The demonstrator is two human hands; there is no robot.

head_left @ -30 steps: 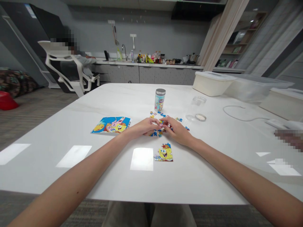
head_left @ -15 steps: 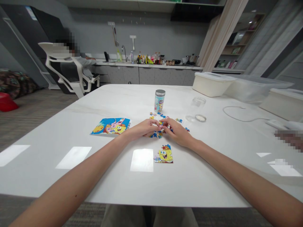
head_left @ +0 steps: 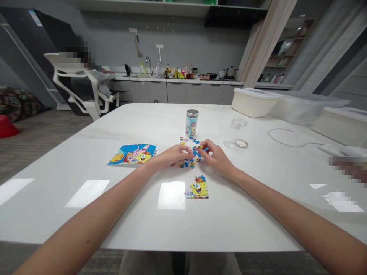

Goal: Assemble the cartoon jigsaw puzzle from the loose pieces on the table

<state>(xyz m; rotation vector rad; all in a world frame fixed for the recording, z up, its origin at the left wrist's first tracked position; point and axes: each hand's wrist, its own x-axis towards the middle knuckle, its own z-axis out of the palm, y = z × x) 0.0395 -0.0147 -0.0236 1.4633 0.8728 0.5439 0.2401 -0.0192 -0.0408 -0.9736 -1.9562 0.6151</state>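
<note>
Over a scatter of loose jigsaw pieces (head_left: 192,164), my left hand (head_left: 176,156) has its thumb and index finger brought together. Whatever it may hold is too small to make out. My right hand (head_left: 215,157) is just to the right, pinching a small jigsaw piece (head_left: 200,148) between thumb and fingertips. More pieces lie beneath and around both hands, partly covered by them. Nearer to me rests a joined puzzle section (head_left: 197,188) with a yellow cartoon face. A printed picture sheet (head_left: 132,154) lies left of my left hand. Behind the pieces a picture-covered can (head_left: 192,123) stands upright with its silver lid on.
Right of the pieces are a silver ring-shaped lid (head_left: 241,143) and a clear plastic piece (head_left: 238,123). Cream boxes (head_left: 255,102), a clear bin (head_left: 304,105) and a white cable (head_left: 283,143) occupy the table's right side. A person sits in a white-framed chair (head_left: 86,89) beyond.
My hands have moved apart slightly from where their fingertips met over the pieces. The right fingers have lifted a little farther back. The view has shifted slightly.
</note>
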